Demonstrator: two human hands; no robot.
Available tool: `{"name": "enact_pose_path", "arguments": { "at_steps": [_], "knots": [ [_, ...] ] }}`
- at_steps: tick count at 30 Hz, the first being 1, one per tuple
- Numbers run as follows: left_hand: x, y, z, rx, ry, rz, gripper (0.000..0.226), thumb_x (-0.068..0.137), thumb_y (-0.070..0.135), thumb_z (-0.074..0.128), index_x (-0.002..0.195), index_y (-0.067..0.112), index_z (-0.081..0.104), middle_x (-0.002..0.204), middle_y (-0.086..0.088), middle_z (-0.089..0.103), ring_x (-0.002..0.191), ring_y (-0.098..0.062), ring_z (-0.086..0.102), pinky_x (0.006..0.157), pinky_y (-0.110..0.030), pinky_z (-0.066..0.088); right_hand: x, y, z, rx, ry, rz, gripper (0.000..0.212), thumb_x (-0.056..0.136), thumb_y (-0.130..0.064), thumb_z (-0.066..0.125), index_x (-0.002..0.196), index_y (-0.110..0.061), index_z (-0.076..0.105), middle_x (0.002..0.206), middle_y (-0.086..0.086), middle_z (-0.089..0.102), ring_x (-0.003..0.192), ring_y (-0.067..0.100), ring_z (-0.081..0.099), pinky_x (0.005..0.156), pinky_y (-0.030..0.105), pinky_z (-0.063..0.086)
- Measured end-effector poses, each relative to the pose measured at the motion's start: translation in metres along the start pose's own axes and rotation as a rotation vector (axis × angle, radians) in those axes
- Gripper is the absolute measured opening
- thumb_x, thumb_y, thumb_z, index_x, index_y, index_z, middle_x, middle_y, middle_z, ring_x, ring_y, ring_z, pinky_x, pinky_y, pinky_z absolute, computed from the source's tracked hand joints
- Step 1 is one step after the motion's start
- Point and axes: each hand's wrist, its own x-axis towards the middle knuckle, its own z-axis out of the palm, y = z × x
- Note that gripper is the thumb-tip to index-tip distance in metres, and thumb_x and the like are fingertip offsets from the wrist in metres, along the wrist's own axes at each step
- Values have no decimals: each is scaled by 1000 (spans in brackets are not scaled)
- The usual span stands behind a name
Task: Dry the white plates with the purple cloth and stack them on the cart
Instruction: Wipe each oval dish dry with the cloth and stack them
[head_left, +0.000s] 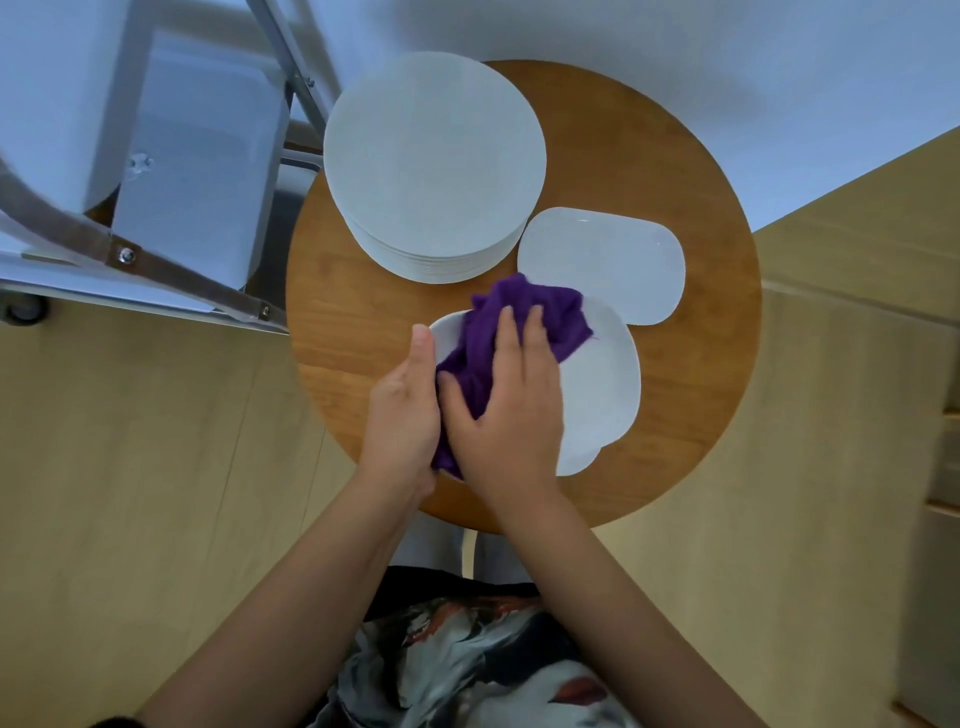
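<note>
Pressing the cloth (498, 338) flat-fingered onto the plate (597, 395) on the tabletop (701, 208), the right hand (506, 410) lies over it; the left hand (402, 410) grips the plate's left rim.

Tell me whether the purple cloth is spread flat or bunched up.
Bunched up. The purple cloth lies in crumpled folds on the plate, pressed under the right hand.

Both bare forearms reach forward from the bottom of the view and converge. The left hand (402, 410) stands on edge, thumb stretched forward, its fingers apparently curled under and hidden. The right hand (506, 400) lies palm-down just beside it, fingers extended forward and thumb splayed towards the left hand.
</note>
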Motion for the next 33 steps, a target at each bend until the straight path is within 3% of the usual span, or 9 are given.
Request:
{"name": "enact_pose_path", "arguments": {
  "at_steps": [2, 6, 14, 19, 23, 25, 28, 31, 33],
  "knots": [
    [1, 1, -4, 13, -10, 18, 45, 98, 47, 33, 99, 22, 70, 87, 3, 75, 83, -6, 70, 76, -20, 56, -5, -3, 0, 21, -41, -100, 59, 84, -37, 45, 134, -5, 50, 141, 17, 46, 129, 33, 45, 105, 44, 37],
    [1, 4, -11, 65, -10, 40, 50, 98, 49, 31, 96, 19, 71, 72, 10, 73, 67, 2, 67, 57, -8, 49, -14, -1, -4, 82, -128, -257, 51, 77, -27, 46, 122, -8, 62, 133, 9, 56, 126, 27, 49, 105, 47, 39],
    [1, -2, -11, -62, -27, -85, 50, 95, 52, 37, 87, 14, 69, 82, -3, 75, 80, -15, 72, 71, -26, 56, -10, 19, -21, 94, -339, -445, 44, 74, -33, 49, 107, -15, 71, 124, -1, 64, 122, 19, 52, 107, 44, 35],
    [10, 11, -12, 88, -59, -59, 53, 94, 56, 34, 89, 16, 69, 90, -7, 73, 91, -22, 69, 84, -38, 55, 5, 42, -39, -26, -496, -707, 42, 72, -35, 49, 105, -23, 71, 127, -6, 62, 128, 15, 44, 110, 48, 21],
    [15, 22, -13, 179, -136, -22, 52, 92, 58, 32, 93, 18, 66, 92, -8, 72, 92, -23, 68, 81, -39, 57, 16, 59, -53, -183, -535, -867, 42, 75, -35, 47, 109, -24, 69, 132, -5, 58, 131, 17, 39, 110, 54, 16],
    [14, 24, -21, 194, -147, -22, 57, 85, 64, 35, 97, 16, 63, 97, -16, 69, 94, -31, 67, 81, -46, 57, 16, 75, -61, -227, -523, -882, 41, 74, -35, 48, 108, -25, 69, 132, -5, 58, 130, 19, 42, 109, 56, 17],
    [12, 26, -34, 227, -104, -34, 68, 69, 72, 39, 96, 14, 62, 105, -22, 66, 99, -38, 64, 91, -55, 49, 15, 106, -72, -313, -496, -871, 35, 71, -31, 60, 104, -23, 71, 129, -3, 60, 125, 23, 47, 103, 52, 33],
    [13, 24, -35, 228, -74, -56, 56, 82, 67, 37, 97, 20, 63, 101, -8, 69, 96, -26, 66, 88, -47, 53, 17, 117, -73, -422, -397, -719, 30, 62, -19, 77, 92, -15, 73, 114, 4, 68, 105, 33, 62, 83, 44, 49],
    [16, 23, -31, 241, -31, -56, 49, 91, 61, 33, 96, 21, 62, 96, -3, 67, 93, -21, 64, 80, -36, 54, 18, 102, -74, -360, -203, -532, 20, 70, -21, 62, 85, -10, 71, 102, 7, 71, 92, 34, 64, 74, 35, 46]
  ]
}}
